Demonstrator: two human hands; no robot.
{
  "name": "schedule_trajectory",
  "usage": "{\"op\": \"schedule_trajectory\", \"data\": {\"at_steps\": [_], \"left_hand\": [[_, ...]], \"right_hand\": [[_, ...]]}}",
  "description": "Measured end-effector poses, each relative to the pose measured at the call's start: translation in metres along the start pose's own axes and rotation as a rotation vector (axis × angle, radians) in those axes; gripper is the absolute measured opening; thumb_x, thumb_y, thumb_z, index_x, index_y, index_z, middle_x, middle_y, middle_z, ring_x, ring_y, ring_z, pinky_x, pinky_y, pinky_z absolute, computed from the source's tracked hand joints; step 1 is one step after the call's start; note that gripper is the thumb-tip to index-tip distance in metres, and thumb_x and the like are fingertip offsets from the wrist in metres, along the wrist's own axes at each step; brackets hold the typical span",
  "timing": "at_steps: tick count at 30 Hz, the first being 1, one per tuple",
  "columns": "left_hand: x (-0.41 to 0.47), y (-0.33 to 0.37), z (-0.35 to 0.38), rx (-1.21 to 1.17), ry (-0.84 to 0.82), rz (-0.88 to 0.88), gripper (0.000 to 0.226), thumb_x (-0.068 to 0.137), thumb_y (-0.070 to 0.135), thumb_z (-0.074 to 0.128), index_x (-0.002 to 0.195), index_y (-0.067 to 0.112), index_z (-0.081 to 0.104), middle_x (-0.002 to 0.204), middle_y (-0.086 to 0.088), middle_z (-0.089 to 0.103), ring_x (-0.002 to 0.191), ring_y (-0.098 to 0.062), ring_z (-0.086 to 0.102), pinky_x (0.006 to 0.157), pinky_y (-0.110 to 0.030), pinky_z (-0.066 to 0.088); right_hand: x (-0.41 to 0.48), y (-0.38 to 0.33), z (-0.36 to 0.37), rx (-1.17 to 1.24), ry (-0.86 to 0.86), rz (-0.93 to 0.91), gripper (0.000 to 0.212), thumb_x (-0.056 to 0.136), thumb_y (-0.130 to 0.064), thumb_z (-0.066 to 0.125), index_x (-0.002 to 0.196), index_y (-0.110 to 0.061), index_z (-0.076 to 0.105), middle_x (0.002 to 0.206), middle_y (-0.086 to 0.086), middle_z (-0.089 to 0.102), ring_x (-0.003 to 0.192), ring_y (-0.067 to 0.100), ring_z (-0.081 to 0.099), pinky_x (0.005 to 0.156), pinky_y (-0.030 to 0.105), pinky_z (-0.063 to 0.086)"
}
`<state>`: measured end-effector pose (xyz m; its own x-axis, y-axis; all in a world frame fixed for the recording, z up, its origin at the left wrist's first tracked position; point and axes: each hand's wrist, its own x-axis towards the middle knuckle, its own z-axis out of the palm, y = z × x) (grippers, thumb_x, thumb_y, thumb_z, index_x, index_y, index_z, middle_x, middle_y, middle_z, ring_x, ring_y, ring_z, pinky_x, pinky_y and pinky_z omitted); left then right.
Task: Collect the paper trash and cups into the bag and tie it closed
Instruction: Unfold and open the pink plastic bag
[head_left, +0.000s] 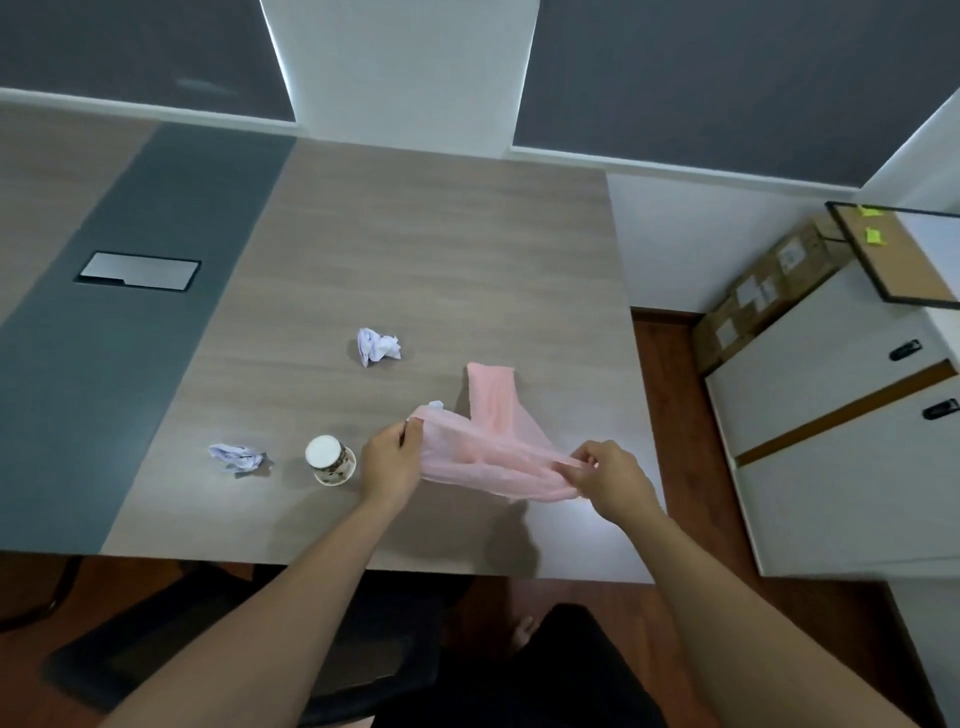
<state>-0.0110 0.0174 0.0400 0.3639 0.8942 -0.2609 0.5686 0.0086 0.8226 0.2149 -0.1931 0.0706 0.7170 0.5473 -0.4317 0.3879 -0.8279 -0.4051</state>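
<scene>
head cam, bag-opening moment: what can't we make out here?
- Head view: whether the pink bag is open yet; both hands bunch its rim.
- White scrap behind the bag: mostly hidden, can't tell if it's paper.
- Cup: lies tipped, base toward camera; contents hidden.
- Labels on the cardboard boxes: too small.

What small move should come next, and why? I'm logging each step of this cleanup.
Probably pull the bag mouth open. Both the left hand and right hand pinch its rim, yet it looks flat, and the cup and paper balls lie loose on the table.
</scene>
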Motion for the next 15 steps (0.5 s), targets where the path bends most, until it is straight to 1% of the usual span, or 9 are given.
{"op": "schedule_trajectory", "data": {"at_steps": [2,4,7,9,10,11,13,14,15], "left_hand": [[0.0,-0.002,-0.003,-0.018,-0.014,0.029,0.049,0.11,0.028,0.056,0.066,0.016,0.039,0.061,0.005,0.039,0.064,-0.021,0.038,0.062,-0.04,0.034],[-0.002,-0.002,-0.004,-0.062,-0.059,0.074,0.049,0.11,0.026,0.059,0.067,0.017,0.039,0.064,0.009,0.037,0.062,-0.014,0.033,0.06,-0.037,0.031],[-0.003,0.006,-0.001,-0.107,-0.112,0.166,0.051,0.11,0.025,0.062,0.064,0.021,0.042,0.059,0.013,0.035,0.057,-0.004,0.031,0.053,-0.027,0.029],[-0.002,0.014,0.003,-0.106,-0.136,0.202,0.049,0.11,0.024,0.063,0.065,0.014,0.046,0.06,0.011,0.038,0.058,-0.004,0.033,0.056,-0.03,0.031],[-0.001,0.018,0.005,-0.108,-0.154,0.215,0.047,0.109,0.024,0.063,0.067,0.008,0.049,0.061,0.008,0.039,0.059,-0.007,0.035,0.058,-0.034,0.032],[-0.001,0.023,0.007,-0.105,-0.171,0.227,0.046,0.109,0.024,0.063,0.07,0.005,0.051,0.061,0.005,0.041,0.061,-0.01,0.038,0.06,-0.035,0.033],[-0.002,0.029,0.01,-0.103,-0.188,0.246,0.042,0.108,0.026,0.064,0.071,0.009,0.055,0.06,0.004,0.046,0.062,-0.017,0.043,0.062,-0.039,0.038],[-0.003,0.031,0.011,-0.118,-0.196,0.243,0.04,0.108,0.027,0.064,0.07,0.016,0.059,0.06,0.004,0.05,0.061,-0.019,0.047,0.063,-0.04,0.043],[-0.005,0.033,0.011,-0.151,-0.204,0.237,0.038,0.107,0.027,0.065,0.07,0.02,0.062,0.059,0.003,0.054,0.06,-0.02,0.049,0.064,-0.039,0.046]], "right_hand": [[-0.003,0.002,0.004,-0.01,0.036,0.05,0.018,0.104,-0.034,0.07,0.104,-0.018,0.078,0.096,0.005,0.077,0.078,0.023,0.066,0.074,0.041,0.058],[-0.008,-0.006,0.012,0.005,0.002,0.046,0.029,0.103,-0.031,0.063,0.125,-0.015,0.074,0.122,0.012,0.075,0.095,0.029,0.067,0.089,0.043,0.06],[-0.021,-0.029,0.025,-0.022,-0.045,-0.032,0.062,0.099,-0.053,0.064,0.155,-0.03,0.048,0.154,0.004,0.052,0.135,0.031,0.057,0.117,0.056,0.045],[-0.024,-0.043,0.032,-0.034,-0.022,-0.126,0.074,0.096,-0.063,0.063,0.16,-0.034,0.04,0.159,-0.002,0.046,0.143,0.025,0.051,0.12,0.058,0.04],[-0.025,-0.05,0.034,-0.031,-0.019,-0.171,0.071,0.095,-0.064,0.063,0.157,-0.035,0.043,0.155,-0.006,0.049,0.14,0.02,0.052,0.118,0.055,0.043],[-0.026,-0.056,0.038,-0.006,-0.025,-0.212,0.059,0.098,-0.062,0.063,0.149,-0.035,0.051,0.147,-0.01,0.055,0.132,0.016,0.057,0.113,0.049,0.047],[-0.026,-0.067,0.042,0.109,-0.019,-0.233,0.017,0.107,-0.049,0.062,0.114,-0.034,0.065,0.115,-0.013,0.071,0.106,0.015,0.068,0.088,0.033,0.054],[-0.024,-0.071,0.044,0.18,0.002,-0.228,0.016,0.111,-0.042,0.059,0.1,-0.031,0.064,0.099,-0.011,0.073,0.091,0.018,0.069,0.074,0.029,0.051],[-0.023,-0.072,0.047,0.241,0.034,-0.206,0.022,0.113,-0.038,0.055,0.095,-0.028,0.063,0.09,-0.008,0.072,0.083,0.019,0.068,0.067,0.029,0.047]]}}
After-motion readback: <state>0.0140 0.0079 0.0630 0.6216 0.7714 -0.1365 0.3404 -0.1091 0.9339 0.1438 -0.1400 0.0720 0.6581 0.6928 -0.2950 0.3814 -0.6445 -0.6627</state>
